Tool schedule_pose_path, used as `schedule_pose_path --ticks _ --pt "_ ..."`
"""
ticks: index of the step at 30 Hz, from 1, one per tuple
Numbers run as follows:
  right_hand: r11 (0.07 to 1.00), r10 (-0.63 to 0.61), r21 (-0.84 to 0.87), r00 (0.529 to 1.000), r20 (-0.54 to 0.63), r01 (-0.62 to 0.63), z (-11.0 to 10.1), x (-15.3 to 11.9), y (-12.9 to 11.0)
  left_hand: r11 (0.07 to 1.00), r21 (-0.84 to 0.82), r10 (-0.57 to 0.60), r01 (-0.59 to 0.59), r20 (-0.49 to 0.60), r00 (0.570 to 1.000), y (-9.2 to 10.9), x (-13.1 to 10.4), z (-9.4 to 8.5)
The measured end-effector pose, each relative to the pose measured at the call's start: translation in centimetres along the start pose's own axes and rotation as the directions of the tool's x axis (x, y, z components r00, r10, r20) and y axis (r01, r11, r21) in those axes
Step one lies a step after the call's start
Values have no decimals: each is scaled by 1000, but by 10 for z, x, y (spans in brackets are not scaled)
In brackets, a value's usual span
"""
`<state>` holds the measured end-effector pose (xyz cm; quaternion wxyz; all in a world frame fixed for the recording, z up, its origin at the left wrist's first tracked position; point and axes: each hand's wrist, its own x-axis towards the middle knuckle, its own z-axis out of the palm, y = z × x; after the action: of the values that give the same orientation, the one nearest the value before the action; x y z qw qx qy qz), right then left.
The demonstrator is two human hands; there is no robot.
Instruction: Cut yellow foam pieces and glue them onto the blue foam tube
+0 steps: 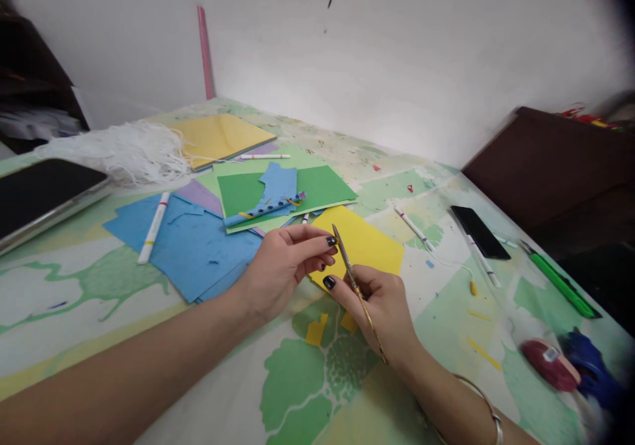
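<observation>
Gold-handled scissors point(348, 266) are clamped in the fingers of the right hand point(389, 307), blade tips just beside the pinched-together fingers of the left hand point(282, 260).

The table point(238, 399), under a green, white and yellow patterned cover, spans the lower and middle frame. Toward the upper left lie a tangle of white string point(129, 151) and a gold-yellow pad point(233, 133), with a dark-topped device point(44, 190) at the left edge. Blue sheets point(208, 260) spread left of centre, a yellow sheet point(380, 240) lies near the middle, and yellow scraps point(316, 331) sit below it. Rightward are a black phone point(476, 230), a green cutter point(560, 283) and, lower right, a red object point(546, 364) beside a blue one point(590, 372).
</observation>
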<state>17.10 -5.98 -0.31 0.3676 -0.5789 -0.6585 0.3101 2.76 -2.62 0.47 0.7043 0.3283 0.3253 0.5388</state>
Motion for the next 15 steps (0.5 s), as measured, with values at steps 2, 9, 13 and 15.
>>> schedule_pose_path --ticks 2,9,13,15 --pt "1000 -3 4 1000 -1 3 0 0 1 1000 -7 2 -2 0 1000 0 -1 0" --pt "1000 -14 -9 1000 -5 14 0 0 1 1000 -10 -6 6 -11 1000 0 -1 1" --pt "1000 -6 -1 1000 0 6 0 0 0 1000 -4 -4 4 -9 1000 1 0 -1" --pt "1000 2 1 1000 -1 -2 0 0 0 1000 1 3 -3 -3 1000 1 0 -1"
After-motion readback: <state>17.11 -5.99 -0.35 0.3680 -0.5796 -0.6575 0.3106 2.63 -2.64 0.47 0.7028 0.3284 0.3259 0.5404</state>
